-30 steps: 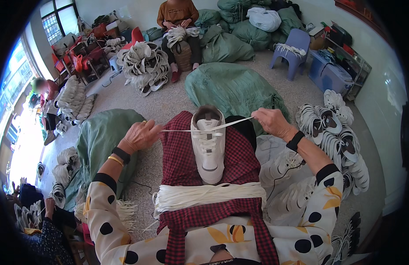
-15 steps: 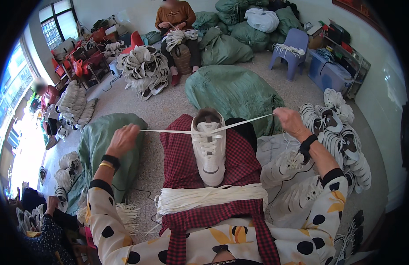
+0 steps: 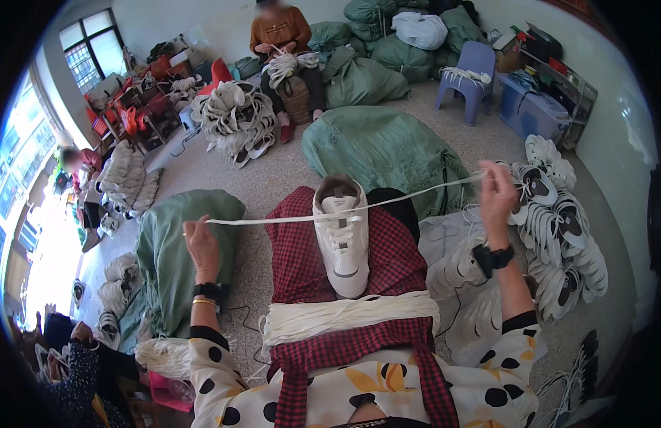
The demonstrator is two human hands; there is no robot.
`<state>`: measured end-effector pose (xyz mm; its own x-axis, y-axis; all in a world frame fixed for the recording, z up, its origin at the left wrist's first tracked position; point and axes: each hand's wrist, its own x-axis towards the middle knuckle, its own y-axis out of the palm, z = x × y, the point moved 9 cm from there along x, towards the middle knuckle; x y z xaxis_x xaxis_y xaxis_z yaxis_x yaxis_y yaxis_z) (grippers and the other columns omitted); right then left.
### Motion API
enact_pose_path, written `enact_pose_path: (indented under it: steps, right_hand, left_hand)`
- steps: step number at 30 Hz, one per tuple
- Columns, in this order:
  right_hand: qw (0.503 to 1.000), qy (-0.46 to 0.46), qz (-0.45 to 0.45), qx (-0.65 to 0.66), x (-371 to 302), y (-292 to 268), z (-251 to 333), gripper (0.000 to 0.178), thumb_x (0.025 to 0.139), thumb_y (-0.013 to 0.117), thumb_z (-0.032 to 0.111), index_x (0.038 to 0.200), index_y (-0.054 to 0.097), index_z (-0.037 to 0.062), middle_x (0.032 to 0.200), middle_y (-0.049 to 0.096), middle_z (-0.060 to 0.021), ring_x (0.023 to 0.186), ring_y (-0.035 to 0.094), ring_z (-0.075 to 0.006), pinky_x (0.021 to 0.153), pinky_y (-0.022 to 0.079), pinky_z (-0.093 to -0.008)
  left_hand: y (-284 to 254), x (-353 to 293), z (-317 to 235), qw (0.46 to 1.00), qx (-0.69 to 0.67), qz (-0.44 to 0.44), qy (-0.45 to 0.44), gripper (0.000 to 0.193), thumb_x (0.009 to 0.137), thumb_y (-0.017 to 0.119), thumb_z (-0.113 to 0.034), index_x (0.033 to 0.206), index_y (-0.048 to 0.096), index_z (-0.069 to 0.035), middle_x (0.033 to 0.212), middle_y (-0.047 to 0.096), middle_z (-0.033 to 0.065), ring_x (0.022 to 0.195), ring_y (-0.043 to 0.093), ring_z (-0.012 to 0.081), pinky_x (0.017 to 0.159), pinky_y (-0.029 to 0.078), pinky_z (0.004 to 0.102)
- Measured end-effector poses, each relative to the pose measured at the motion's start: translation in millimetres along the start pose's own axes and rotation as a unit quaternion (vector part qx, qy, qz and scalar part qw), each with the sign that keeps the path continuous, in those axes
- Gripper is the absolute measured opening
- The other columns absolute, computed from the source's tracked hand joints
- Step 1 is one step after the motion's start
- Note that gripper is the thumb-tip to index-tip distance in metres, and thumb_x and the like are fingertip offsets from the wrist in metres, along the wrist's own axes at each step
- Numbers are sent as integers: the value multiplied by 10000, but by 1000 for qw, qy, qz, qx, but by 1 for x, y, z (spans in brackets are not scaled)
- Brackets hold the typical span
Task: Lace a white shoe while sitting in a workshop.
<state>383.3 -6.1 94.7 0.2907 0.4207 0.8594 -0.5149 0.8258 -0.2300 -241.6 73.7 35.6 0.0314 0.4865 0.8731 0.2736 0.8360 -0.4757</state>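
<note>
— Where's the white shoe (image 3: 342,246)?
— Centre of our dial, on the checked apron (image 3: 295,264), toe pointing to six o'clock!
— And the hands?
— Left hand (image 3: 202,247) at nine, fingertips pinching the white lace (image 3: 273,220)! Right hand (image 3: 497,191), a little blurred, out past two, gripping it on the far side!
— The lace itself?
— Stretched across the shoe, slightly curved. Bundled laces (image 3: 352,317) at six, green sack (image 3: 380,143) at one!

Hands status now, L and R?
Left hand: closed, pinching one end of the white lace.
Right hand: closed, slightly blurred, gripping the same lace's other side, raised a little higher.
</note>
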Motion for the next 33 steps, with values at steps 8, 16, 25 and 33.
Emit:
enact_pose_path:
  steps: [8, 16, 25, 33]
  right_hand:
    - [907, 110, 252, 320, -59, 161, 62, 104, 905, 658, 52, 981, 659, -18, 874, 667, -40, 806, 652, -100, 734, 532, -260]
    - [859, 167, 320, 363, -84, 186, 77, 130, 872, 711, 82, 887, 607, 5, 769, 627, 22, 701, 574, -37, 643, 487, -228]
    - [924, 48, 254, 283, -79, 171, 91, 140, 802, 719, 28, 842, 588, 1, 736, 635, -50, 661, 592, -88, 609, 489, -273]
    - [704, 346, 445, 433, -97, 213, 59, 156, 859, 739, 79, 966, 636, 34, 812, 673, -25, 683, 618, -83, 619, 503, -226]
  left_hand:
    - [79, 62, -182, 885, -404, 230, -31, 153, 863, 624, -30, 966, 736, -13, 830, 640, 114, 742, 630, 196, 658, 488, 332]
    - [104, 43, -282, 852, -339, 381, 117, 175, 761, 652, -41, 915, 687, 35, 765, 674, 152, 677, 650, 231, 654, 516, 337]
    - [109, 35, -282, 815, -404, 412, 52, 167, 747, 651, -27, 890, 701, 44, 796, 684, 163, 696, 673, 245, 652, 523, 345]
    - [113, 39, -284, 811, -392, 429, 60, 162, 781, 648, -42, 909, 709, 36, 769, 671, 104, 703, 630, 130, 657, 508, 299]
